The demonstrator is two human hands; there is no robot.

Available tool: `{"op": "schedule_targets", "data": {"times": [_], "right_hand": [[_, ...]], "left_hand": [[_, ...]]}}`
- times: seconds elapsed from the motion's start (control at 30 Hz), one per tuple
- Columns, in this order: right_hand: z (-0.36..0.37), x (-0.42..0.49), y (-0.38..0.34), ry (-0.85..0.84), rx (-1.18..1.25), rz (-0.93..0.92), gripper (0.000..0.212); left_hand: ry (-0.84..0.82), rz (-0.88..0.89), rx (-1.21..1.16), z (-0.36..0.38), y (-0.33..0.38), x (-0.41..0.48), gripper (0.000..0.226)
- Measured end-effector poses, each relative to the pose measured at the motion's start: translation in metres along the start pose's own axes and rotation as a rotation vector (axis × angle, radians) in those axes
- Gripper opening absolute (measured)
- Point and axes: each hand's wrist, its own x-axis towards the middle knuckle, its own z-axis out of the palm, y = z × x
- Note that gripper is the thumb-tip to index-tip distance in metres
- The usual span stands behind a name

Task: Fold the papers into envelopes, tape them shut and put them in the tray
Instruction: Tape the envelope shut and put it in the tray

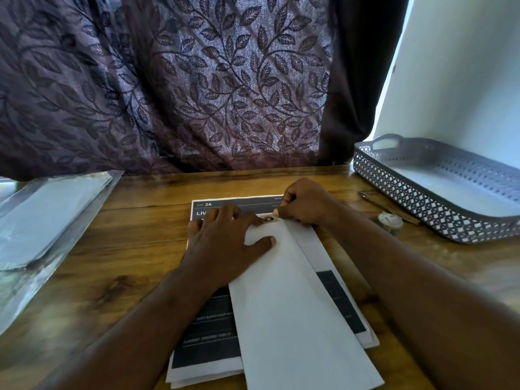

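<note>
A white sheet (295, 299), folded lengthwise into a long tapering flap, lies on a stack of printed papers (208, 327) in the middle of the wooden table. My left hand (225, 237) presses flat on the sheet near its far end, fingers spread. My right hand (304, 204) has its fingers curled and pinches the far tip of the fold. The grey perforated tray (416, 198) stands at the right rear of the table; I see only its pale bottom. A small roll of clear tape (389, 220) sits just in front of the tray.
A pen (385, 206) lies between the tape and the tray. A clear plastic sleeve with pale sheets (50, 215) lies at the left edge. A leaf-patterned curtain (197, 80) hangs right behind the table, and a white wall (464, 80) rises at the right.
</note>
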Motion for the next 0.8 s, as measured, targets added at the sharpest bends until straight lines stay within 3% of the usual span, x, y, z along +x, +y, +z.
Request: {"op": "schedule_targets", "data": {"times": [0.13, 0.37, 0.5, 0.8], "right_hand": [[0.002, 0.001, 0.0, 0.04, 0.009, 0.02, 0.023], [0.017, -0.004, -0.01, 0.097, -0.107, 0.026, 0.059], [0.02, -0.005, -0.011, 0.146, -0.11, 0.027, 0.057], [0.014, -0.001, -0.007, 0.14, -0.085, 0.039, 0.051]], "left_hand": [[0.003, 0.005, -0.001, -0.001, 0.0, 0.0, 0.058], [0.052, -0.025, -0.065, 0.003, 0.001, 0.001, 0.064], [0.024, -0.027, -0.023, 0.003, 0.002, 0.001, 0.071], [0.013, 0.02, 0.043, 0.0, 0.0, -0.001, 0.058]]}}
